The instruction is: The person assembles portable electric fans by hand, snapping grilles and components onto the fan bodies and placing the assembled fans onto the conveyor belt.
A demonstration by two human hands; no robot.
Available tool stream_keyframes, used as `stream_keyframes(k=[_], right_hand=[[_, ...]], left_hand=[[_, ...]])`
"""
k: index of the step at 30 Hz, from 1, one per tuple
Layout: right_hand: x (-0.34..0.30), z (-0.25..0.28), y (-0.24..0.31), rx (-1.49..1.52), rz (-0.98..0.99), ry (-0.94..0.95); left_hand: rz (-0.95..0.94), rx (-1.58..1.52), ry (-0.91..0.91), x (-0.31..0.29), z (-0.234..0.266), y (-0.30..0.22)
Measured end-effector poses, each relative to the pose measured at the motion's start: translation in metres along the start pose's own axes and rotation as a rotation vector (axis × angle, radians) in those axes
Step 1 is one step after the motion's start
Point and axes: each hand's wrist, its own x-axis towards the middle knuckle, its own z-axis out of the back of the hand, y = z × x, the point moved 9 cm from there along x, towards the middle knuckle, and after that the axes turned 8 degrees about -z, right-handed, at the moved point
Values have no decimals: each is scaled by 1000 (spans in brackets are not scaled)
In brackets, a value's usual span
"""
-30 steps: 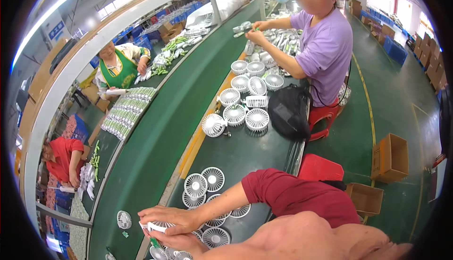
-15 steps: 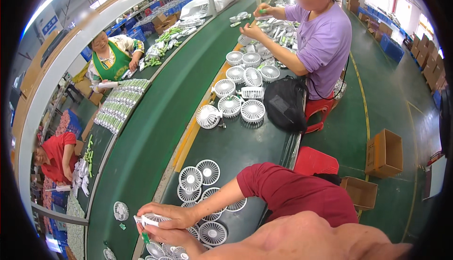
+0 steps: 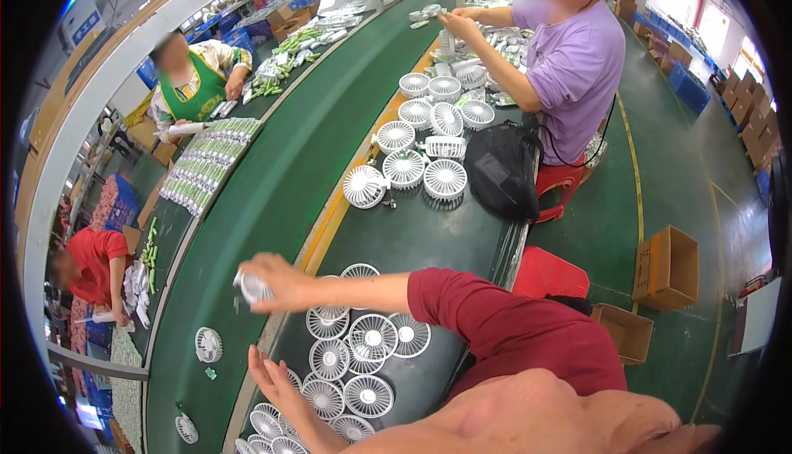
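Observation:
My right hand (image 3: 280,281) reaches over the green conveyor belt (image 3: 272,174), its fingers closed around a small white fan (image 3: 254,287). Motion blurs the fan, and the fingers cover part of it. Nearer the lower edge, my left hand (image 3: 285,388) is empty with its fingers apart, above the table's edge. Round white fan grilles (image 3: 374,336) lie overlapping on the table beside both hands. On the belt to the left rest a white fan (image 3: 209,344), a small green piece (image 3: 211,374) and another white fan (image 3: 186,429).
Farther along the table stand several white fans (image 3: 445,179) and a black bag (image 3: 502,172). A person in purple (image 3: 573,66) works there. Across the belt are a person in a green apron (image 3: 198,87) and one in red (image 3: 95,264). Cardboard boxes (image 3: 668,268) sit on the floor.
Both hands were together on the white fan. My right hand has carried it up and away over the belt, while my left has let go and opened.

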Motion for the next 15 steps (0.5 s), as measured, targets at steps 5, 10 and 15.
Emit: stream_keyframes(k=[5, 10, 15], right_hand=[[23, 4, -73, -371, -233, 142], [14, 60, -10, -395, -25, 69], [-44, 11, 34, -384, 49, 503]], left_hand=[[-155, 195, 48, 14, 40, 0], [-219, 366, 38, 42, 59, -5], [-315, 673, -120, 79, 148, 28]])
